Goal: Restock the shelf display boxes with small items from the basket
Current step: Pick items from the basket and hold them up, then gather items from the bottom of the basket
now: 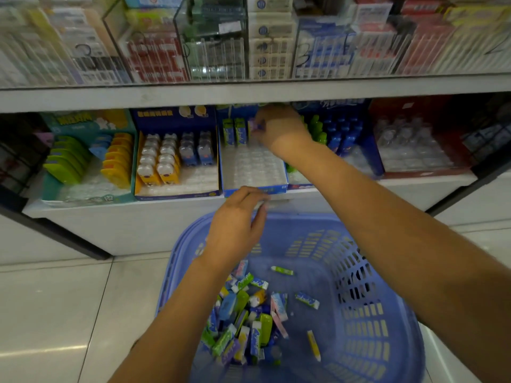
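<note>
The right hand (276,128) pinches a small purple packet (253,125) beside two upright green packets (233,131) at the back of the blue cardboard display box (254,190); a nudge could topple them. Over the blue slatted plastic basket (387,313), the left hand (237,219) is too blurred to tell its grasp.

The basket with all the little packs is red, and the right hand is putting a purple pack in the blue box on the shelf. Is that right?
No. The head view shows the basket is blue, not red. It does hold the little packs, and the right hand is putting a purple pack in the blue box on the shelf.
</note>
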### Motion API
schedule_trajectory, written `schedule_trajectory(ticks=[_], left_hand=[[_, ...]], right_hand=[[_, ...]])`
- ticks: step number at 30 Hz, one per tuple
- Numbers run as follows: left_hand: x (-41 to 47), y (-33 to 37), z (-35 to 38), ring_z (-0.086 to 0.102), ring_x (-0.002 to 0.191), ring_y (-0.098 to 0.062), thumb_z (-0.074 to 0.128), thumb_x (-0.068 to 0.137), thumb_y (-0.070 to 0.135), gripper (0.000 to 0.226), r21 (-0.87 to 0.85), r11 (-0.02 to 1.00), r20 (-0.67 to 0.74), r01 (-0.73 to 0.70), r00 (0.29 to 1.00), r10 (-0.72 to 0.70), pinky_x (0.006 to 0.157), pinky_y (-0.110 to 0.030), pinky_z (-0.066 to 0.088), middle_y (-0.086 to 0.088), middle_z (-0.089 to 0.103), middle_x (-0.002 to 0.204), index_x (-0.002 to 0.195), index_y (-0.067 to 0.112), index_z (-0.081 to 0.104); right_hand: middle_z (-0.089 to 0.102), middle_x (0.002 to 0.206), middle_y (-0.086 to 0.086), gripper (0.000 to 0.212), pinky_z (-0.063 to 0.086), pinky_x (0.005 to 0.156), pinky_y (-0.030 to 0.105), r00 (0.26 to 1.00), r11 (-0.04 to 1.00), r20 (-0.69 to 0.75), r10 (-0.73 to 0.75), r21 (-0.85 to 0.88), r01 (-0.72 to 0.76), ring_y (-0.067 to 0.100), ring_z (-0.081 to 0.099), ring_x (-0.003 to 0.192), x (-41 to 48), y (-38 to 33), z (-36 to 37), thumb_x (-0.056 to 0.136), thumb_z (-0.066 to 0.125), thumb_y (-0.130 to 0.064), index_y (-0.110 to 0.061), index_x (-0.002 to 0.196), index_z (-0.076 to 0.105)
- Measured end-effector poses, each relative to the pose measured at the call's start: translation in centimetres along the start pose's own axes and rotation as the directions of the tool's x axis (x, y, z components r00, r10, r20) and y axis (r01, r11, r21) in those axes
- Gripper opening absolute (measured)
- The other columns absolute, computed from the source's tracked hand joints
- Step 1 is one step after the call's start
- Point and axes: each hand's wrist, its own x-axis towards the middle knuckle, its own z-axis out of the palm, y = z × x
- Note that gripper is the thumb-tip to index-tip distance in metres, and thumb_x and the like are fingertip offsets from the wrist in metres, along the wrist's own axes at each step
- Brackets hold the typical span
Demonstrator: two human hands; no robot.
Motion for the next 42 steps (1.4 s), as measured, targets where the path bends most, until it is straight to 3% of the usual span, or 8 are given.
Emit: schedule_trajectory(ticks=[4, 10, 13, 18, 24, 30, 35, 42], left_hand=[[-3.4, -1.6, 2.9, 0.061, 0.077, -0.03, 0.048, 0.096, 0.024, 0.021, 0.107, 0.972, 0.337, 0.211, 0.911, -0.235, 0.064, -0.037, 0.047, -0.012, 0.065, 0.085, 0.087, 0.009, 0.058], [-11.7, -4.0, 7.9, 0.054, 0.112, -0.035, 0.047, 0.095, 0.018, 0.027, 0.385, 0.914, 0.866, 0.132, 0.29, -0.407, 0.084, -0.038, 0.045, -0.018, 0.055, 0.126, 0.118, 0.007, 0.056], [-13.9, -4.3, 9.4, 0.057, 0.105, -0.035, 0.051, 0.093, 0.013, 0.027, 0.414, 0.908, 0.894, 0.064, 0.156, -0.419, 0.087, -0.043, 0.049, -0.021, 0.058, 0.117, 0.116, 0.002, 0.058], [-14.0, -4.8, 10.7, 0.059, 0.101, -0.034, 0.052, 0.093, 0.016, 0.025, 0.439, 0.894, 0.876, 0.093, 0.176, -0.449, 0.083, -0.041, 0.048, -0.022, 0.062, 0.112, 0.107, -0.001, 0.062], [-11.8, -4.9, 11.6, 0.057, 0.105, -0.03, 0.054, 0.094, 0.028, 0.033, 0.201, 0.938, 0.802, 0.283, 0.502, -0.323, 0.083, -0.036, 0.047, -0.013, 0.059, 0.117, 0.122, 0.012, 0.056], [-11.1, -6.4, 11.4, 0.058, 0.083, -0.037, 0.046, 0.097, 0.018, 0.031, 0.326, 0.838, 0.764, 0.437, 0.4, -0.506, 0.069, -0.041, 0.043, -0.011, 0.048, 0.068, 0.067, 0.012, 0.052], [-10.1, -7.4, 11.0, 0.058, 0.079, -0.029, 0.055, 0.094, 0.02, 0.018, 0.282, 0.659, 0.744, 0.697, 0.275, -0.61, 0.073, -0.038, 0.046, -0.017, 0.056, 0.087, 0.093, 0.003, 0.059], [-8.2, -6.5, 8.5, 0.059, 0.073, -0.027, 0.049, 0.092, 0.004, 0.002, -0.054, 0.223, 0.846, 0.973, 0.163, -0.508, 0.07, -0.037, 0.057, -0.019, 0.054, 0.085, 0.093, 0.004, 0.05]], right_hand=[[0.057, 0.061, -0.004, 0.023, 0.036, 0.057, 0.024, 0.997, 0.97, 0.074, -0.012, 0.243, -0.006, 0.009, 0.05, 0.056, -10.1, 2.5, 3.5, 0.083, 0.069, -0.031, -0.01, 0.073, 0.068], [0.053, 0.064, 0.01, 0.026, 0.042, 0.06, 0.028, 0.624, 0.979, 0.755, 0.202, -0.134, -0.155, 0.021, 0.052, 0.061, -18.6, 6.4, 16.5, 0.085, 0.066, -0.033, -0.008, 0.08, 0.069], [0.057, 0.072, 0.01, 0.02, 0.047, 0.066, 0.034, 0.488, 0.981, 0.851, 0.192, -0.166, -0.096, 0.025, 0.056, 0.071, -20.5, 7.0, 21.4, 0.079, 0.071, -0.027, -0.008, 0.083, 0.069], [0.052, 0.13, 0.023, 0.036, 0.046, 0.083, 0.042, 0.546, 0.97, 0.802, 0.242, -0.21, -0.122, 0.036, 0.056, 0.114, -22.2, 7.7, 26.3, 0.093, 0.052, -0.018, -0.009, 0.127, 0.044], [0.055, 0.081, 0.02, 0.027, 0.043, 0.071, 0.032, 0.612, 0.974, 0.784, 0.103, 0.045, -0.222, 0.024, 0.053, 0.082, -19.1, 8.7, 24.9, 0.094, 0.055, -0.026, -0.002, 0.083, 0.06], [0.06, 0.078, 0.021, 0.021, 0.047, 0.063, 0.033, 0.697, 0.907, 0.677, 0.235, 0.104, -0.408, 0.029, 0.057, 0.07, -17.1, 10.0, 23.3, 0.086, 0.066, -0.019, -0.001, 0.076, 0.066], [0.062, 0.098, 0.017, 0.019, 0.047, 0.079, 0.039, 0.623, 0.78, 0.69, 0.368, 0.135, -0.611, 0.029, 0.06, 0.091, -19.1, 9.5, 26.8, 0.092, 0.059, -0.017, -0.001, 0.099, 0.067], [0.027, 0.054, 0.005, 0.044, 0.022, 0.048, 0.027, 0.604, 0.792, 0.707, 0.367, 0.103, -0.602, 0.016, 0.026, 0.046, -18.0, 9.9, 24.4, 0.089, 0.06, -0.022, -0.015, 0.056, 0.033]])
